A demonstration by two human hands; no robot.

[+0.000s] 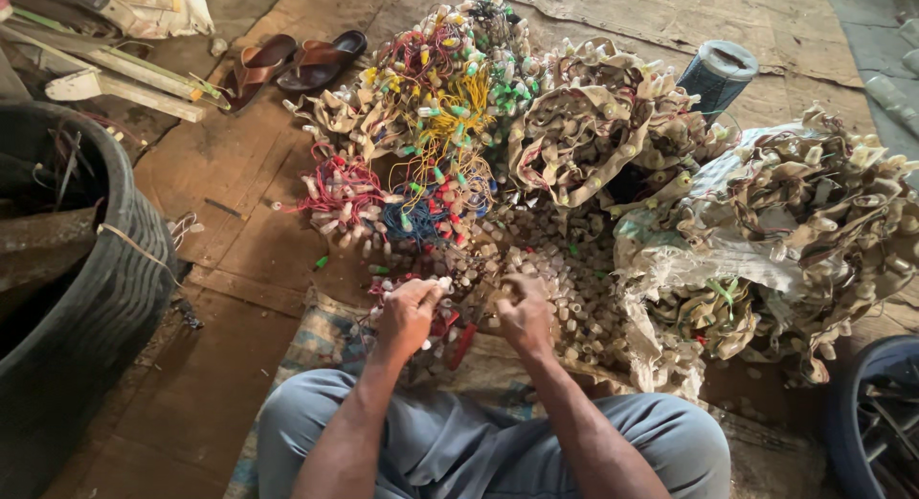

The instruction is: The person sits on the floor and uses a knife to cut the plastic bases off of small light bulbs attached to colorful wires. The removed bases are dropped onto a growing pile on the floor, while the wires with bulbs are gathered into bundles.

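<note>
Sitting on the floor (pixel 239 269), we are working at the near edge of a heap of small lamp sockets (pixel 565 279). Our left hand (pixel 410 312) is curling shut around a wired socket with red leads (pixel 442 319), and our right hand (pixel 524 312) is closing its fingers over a tool with a red handle (pixel 463 346) that is sticking out toward 7 o'clock. The loose heap is lying just beyond both hands, toward 12 and 1 o'clock. Bundles of coloured wired sockets (pixel 431 125) are piling up at 11 o'clock, and dusty tangled bundles (pixel 814 221) are spreading at 2 o'clock over a sack. A pair of brown sandals (pixel 292 66) is resting far off at 10 o'clock, beside a dark tyre (pixel 105 298) at 9.
</note>
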